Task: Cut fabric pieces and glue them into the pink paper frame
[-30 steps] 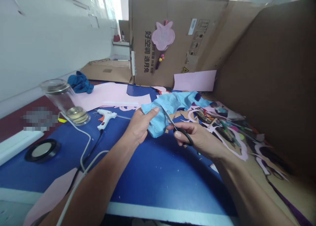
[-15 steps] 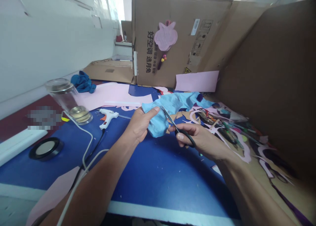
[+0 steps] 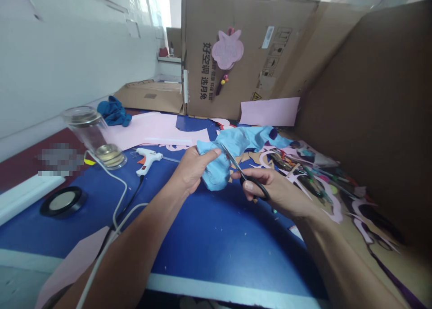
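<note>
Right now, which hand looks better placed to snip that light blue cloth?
Probably the right hand: it grips the scissors, whose blades point toward the light blue cloth. The left hand is occupied, pinching the cloth.

This looked like a makeshift craft workshop: large cardboard panels (image 3: 253,52) stood along the top centre and right of the frame. On the blue tabletop (image 3: 209,246), a hot-glue gun (image 3: 147,160) lay left of centre, pink sheets (image 3: 153,124) spread above it, curved pink offcuts (image 3: 336,211) cluttered the right side, and scissors (image 3: 234,163) met light-blue cloth (image 3: 236,138) mid-frame.
</note>
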The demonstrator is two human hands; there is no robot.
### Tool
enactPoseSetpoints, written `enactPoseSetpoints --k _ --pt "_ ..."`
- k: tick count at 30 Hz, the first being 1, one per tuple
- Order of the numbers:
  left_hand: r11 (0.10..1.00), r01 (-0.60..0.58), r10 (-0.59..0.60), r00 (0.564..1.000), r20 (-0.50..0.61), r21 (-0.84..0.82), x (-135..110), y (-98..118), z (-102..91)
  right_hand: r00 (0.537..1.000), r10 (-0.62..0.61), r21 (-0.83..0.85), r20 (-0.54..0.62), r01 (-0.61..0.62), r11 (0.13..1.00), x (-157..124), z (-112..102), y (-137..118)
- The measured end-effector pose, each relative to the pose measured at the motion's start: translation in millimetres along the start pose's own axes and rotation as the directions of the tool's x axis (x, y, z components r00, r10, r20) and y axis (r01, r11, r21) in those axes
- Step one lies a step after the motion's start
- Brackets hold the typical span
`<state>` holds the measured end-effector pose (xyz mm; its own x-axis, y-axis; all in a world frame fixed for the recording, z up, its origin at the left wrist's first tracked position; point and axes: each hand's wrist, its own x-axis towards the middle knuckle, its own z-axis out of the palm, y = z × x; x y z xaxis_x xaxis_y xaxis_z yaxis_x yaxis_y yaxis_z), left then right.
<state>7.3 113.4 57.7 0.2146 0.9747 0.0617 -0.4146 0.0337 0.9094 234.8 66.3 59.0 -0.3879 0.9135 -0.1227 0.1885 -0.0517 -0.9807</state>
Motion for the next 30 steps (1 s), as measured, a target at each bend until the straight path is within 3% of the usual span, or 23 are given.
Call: enactPoseSetpoints --k 30 --pt "1.000 0.019 -0.019 1.000 0.007 0.008 1.0 -0.4 -0.8 0.999 -0.038 0.011 -0.009 0.038 0.999 0.3 0.9 0.8"
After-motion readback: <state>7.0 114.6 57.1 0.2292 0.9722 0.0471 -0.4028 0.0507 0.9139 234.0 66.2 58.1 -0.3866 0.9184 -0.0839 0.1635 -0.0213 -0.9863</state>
